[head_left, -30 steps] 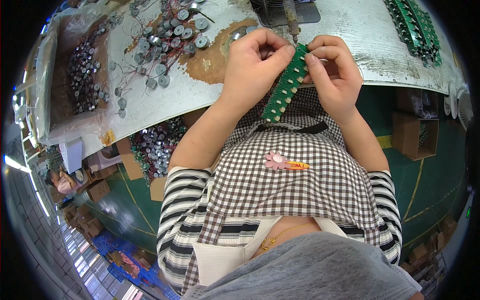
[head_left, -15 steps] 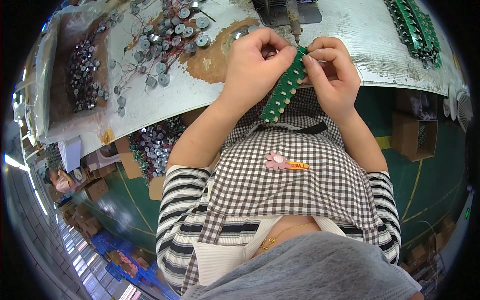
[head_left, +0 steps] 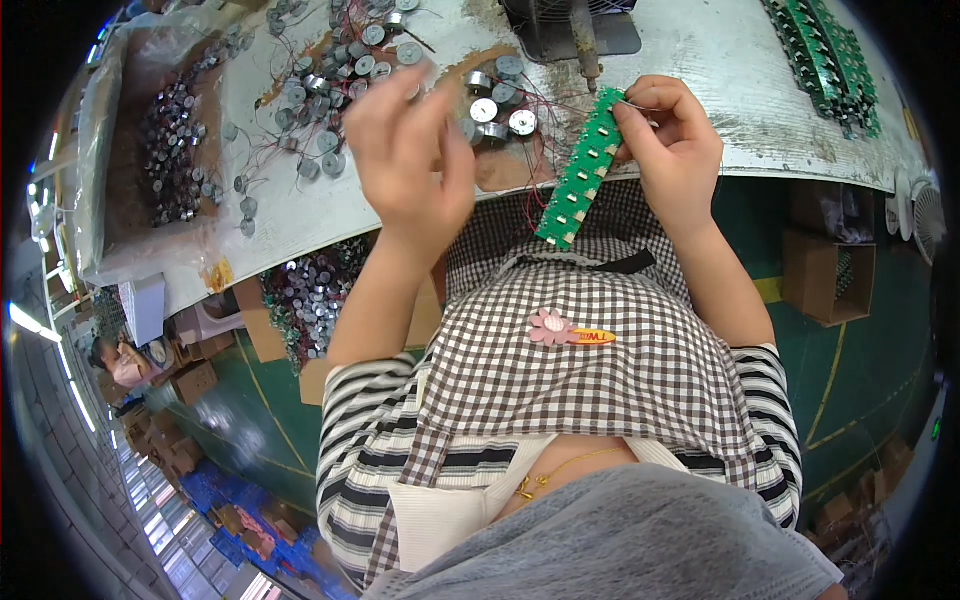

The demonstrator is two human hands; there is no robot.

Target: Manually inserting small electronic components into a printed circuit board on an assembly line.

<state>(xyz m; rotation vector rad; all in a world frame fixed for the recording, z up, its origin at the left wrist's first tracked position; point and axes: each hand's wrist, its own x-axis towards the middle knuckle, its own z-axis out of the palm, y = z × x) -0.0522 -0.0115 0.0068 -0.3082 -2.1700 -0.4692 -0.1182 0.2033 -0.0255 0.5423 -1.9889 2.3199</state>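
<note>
One person works with two bare hands at one worn white table point(head_left: 740, 110). The right hand point(head_left: 678, 140) is clamped, thumb against fingers, on the upper end of one long green circuit board point(head_left: 580, 175), with one thin wire point(head_left: 640, 106) showing at the fingertips. The board slants down past the table's near edge, its lower end over one checked apron point(head_left: 560, 390). Small white parts dot its face, too many for me to count surely.

The left hand point(head_left: 410, 150), blurred, is over the table's left half, thumb and fingers apart; I see nothing in its grasp. Between the hands I count about seven round metal motors point(head_left: 483, 110) with red wires. Dozens more lie in one heap point(head_left: 330, 100) beyond the left hand, and many fill one plastic-lined box point(head_left: 95, 150) at far left.

One soldering iron point(head_left: 583, 45) points down just beside the board's top; I cannot tell whether they touch. At the table's right lie at least two more green strips point(head_left: 825, 60).
</note>
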